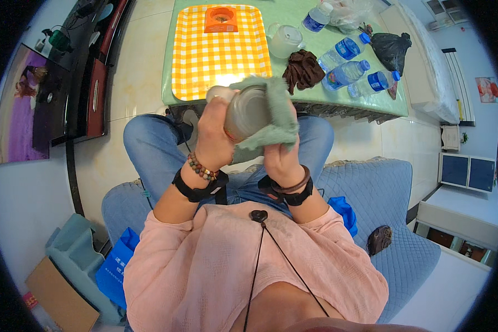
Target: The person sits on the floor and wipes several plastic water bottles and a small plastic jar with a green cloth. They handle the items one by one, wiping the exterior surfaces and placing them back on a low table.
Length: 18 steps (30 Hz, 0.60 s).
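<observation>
My left hand (213, 128) grips a clear glass or plastic cup (249, 112) in the air, over my lap and just off the table's near edge. One round end of the cup faces up toward me. A pale rounded part (220, 93) juts out beside the left fingers; whether it is the cup's handle I cannot tell. My right hand (280, 155) holds a green cloth (284, 112), which wraps around the cup's right side and hangs beneath it. The cloth hides most of the right fingers and is slightly blurred.
On the green-covered table (282, 93) are a yellow checked tray (220, 58) with an orange card (221, 20), a lidded translucent jug (286, 41), a brown cloth (303, 71), several water bottles (344, 74) and a black plastic bag (390, 47). I sit on a blue quilted sofa (369, 186).
</observation>
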Each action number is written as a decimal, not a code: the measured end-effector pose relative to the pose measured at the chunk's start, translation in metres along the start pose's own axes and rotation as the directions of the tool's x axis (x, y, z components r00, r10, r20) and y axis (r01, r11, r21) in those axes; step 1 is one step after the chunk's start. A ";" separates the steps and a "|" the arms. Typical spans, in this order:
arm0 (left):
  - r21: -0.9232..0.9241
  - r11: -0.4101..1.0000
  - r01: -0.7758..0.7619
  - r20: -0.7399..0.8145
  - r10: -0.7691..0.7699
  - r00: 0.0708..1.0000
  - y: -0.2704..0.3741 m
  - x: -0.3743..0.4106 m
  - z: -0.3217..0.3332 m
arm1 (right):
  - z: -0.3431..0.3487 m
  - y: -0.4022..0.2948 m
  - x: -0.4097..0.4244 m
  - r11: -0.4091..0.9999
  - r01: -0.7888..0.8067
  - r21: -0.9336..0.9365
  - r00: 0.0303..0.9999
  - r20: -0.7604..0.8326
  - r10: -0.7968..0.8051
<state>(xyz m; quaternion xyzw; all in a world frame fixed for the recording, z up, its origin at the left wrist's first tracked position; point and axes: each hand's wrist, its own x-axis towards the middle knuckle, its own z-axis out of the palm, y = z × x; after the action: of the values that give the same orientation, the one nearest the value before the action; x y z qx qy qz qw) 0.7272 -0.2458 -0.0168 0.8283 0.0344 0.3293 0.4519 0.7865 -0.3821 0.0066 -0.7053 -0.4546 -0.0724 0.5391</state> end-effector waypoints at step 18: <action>-0.694 0.611 0.380 0.314 -0.218 0.924 0.007 -0.003 0.004 | 0.005 0.005 -0.014 0.734 -0.399 0.549 0.901 0.088 0.424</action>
<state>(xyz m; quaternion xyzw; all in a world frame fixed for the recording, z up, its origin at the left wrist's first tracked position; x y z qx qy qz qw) 0.7257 -0.2541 -0.0147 0.5816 -0.0096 0.1496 0.7995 0.7797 -0.3861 -0.0071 -0.5992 -0.2765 0.1682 0.7322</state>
